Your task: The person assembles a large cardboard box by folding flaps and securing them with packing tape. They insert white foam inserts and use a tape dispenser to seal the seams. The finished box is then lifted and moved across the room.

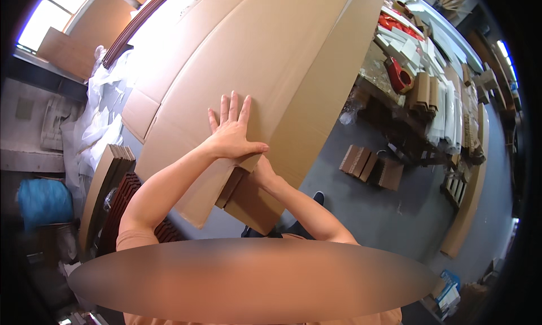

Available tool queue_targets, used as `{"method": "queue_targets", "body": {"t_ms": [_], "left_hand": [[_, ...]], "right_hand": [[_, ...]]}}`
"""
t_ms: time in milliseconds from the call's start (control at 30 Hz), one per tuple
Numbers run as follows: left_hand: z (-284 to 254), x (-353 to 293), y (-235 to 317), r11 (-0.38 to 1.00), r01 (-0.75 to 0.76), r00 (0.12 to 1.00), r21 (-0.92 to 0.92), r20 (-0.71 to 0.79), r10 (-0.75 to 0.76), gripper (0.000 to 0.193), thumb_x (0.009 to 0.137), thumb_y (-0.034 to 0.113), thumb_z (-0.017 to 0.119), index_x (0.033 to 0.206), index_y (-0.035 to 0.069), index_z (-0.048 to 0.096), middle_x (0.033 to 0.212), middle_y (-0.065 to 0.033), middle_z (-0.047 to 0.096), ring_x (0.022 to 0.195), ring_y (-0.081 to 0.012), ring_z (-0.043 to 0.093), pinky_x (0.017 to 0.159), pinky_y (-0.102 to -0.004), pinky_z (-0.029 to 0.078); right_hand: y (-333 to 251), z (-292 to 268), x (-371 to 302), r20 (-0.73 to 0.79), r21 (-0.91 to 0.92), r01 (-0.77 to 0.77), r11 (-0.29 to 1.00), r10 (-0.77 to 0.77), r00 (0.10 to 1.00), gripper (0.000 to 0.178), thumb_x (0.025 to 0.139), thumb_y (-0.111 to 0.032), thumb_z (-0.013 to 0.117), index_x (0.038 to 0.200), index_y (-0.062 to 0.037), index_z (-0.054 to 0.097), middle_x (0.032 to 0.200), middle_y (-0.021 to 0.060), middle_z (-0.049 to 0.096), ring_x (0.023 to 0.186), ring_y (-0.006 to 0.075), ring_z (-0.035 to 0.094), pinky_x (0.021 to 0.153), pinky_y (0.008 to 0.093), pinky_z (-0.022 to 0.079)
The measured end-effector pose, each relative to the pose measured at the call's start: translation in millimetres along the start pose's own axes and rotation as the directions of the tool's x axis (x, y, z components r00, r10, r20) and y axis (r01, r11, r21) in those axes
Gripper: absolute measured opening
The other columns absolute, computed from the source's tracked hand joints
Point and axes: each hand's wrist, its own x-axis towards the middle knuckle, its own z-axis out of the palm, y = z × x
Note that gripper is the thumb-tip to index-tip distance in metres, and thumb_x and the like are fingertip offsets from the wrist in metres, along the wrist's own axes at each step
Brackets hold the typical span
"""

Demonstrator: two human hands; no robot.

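A long brown cardboard box [248, 60] stretches away from me, with creased panels and its near end partly folded. My left hand [232, 137] lies on its top panel, fingers spread and palm down, thumb pointing right. Just below that thumb, my right hand [262, 171] is at the folded end flap [246, 162]; its fingers are hidden behind the cardboard, so their grip does not show. Another flap [203, 198] hangs toward me on the left, and an end panel [254, 206] faces me beneath my right wrist.
On the right, a cluttered bench holds a red tape dispenser [400, 77], white strips and cardboard pieces. Folded cardboard pieces [370, 167] lie on the grey floor [361, 218]. To the left are dark red slats [121, 206], stacked cardboard strips [101, 195] and a blue roll [45, 203].
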Motion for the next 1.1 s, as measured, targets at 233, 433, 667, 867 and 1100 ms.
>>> {"method": "queue_targets", "body": {"t_ms": [233,433,667,867,1100], "left_hand": [[12,-1,20,0.987,0.142,0.986,0.071,-0.097,-0.135,0.134,0.061,0.054,0.082,0.155,0.007,-0.002,0.159,-0.0235,-0.008,0.146,-0.0412,-0.014,0.113,-0.0623,-0.005],[45,-1,19,0.995,0.083,0.858,0.052,-0.512,-0.045,0.095,0.074,0.019,0.076,0.151,0.006,0.023,0.157,-0.0225,0.016,0.146,-0.0394,0.015,0.116,-0.0598,0.009],[54,-9,22,0.992,0.113,0.861,0.048,-0.503,-0.074,0.102,0.068,0.012,0.079,0.151,0.005,0.021,0.157,-0.0225,0.016,0.147,-0.0383,0.014,0.117,-0.0561,0.009],[42,3,24,0.994,0.063,0.859,0.086,-0.513,-0.010,0.101,0.065,0.013,0.081,0.150,0.006,0.026,0.156,-0.0219,0.018,0.146,-0.0382,0.016,0.116,-0.0587,0.011],[44,-5,25,0.992,0.106,0.865,0.070,-0.499,-0.058,0.101,0.066,0.010,0.079,0.149,0.004,0.024,0.156,-0.0231,0.018,0.146,-0.0397,0.016,0.117,-0.0579,0.010]], "right_hand": [[19,-21,2,0.166,-0.259,0.313,0.914,-0.277,0.946,0.059,0.088,0.005,0.044,0.142,0.0125,0.023,0.116,0.0265,0.060,0.106,0.0394,0.060,0.089,0.0397,0.050],[15,-43,-7,0.147,-0.011,0.148,0.989,-0.145,0.978,0.057,0.092,0.001,0.046,0.141,0.0157,0.020,0.089,0.0228,0.065,0.078,0.0346,0.066,0.073,0.0399,0.053],[-12,-169,128,-0.575,0.248,0.124,0.961,0.043,0.817,0.026,0.099,-0.013,0.050,0.121,-0.0003,0.050,0.102,0.0061,0.054,0.095,0.0141,0.049,0.086,0.0287,0.042],[-18,-241,251,-0.801,0.350,0.355,0.867,0.081,0.594,0.055,0.102,-0.047,0.035,0.128,-0.0007,0.051,0.116,0.0117,0.056,0.111,0.0218,0.050,0.097,0.0340,0.041],[-126,-264,233,-0.611,0.484,-0.088,0.870,0.409,0.677,0.093,0.090,-0.076,0.026,0.141,0.0009,0.040,0.141,0.0153,0.045,0.123,0.0256,0.047,0.105,0.0435,0.035]]}}
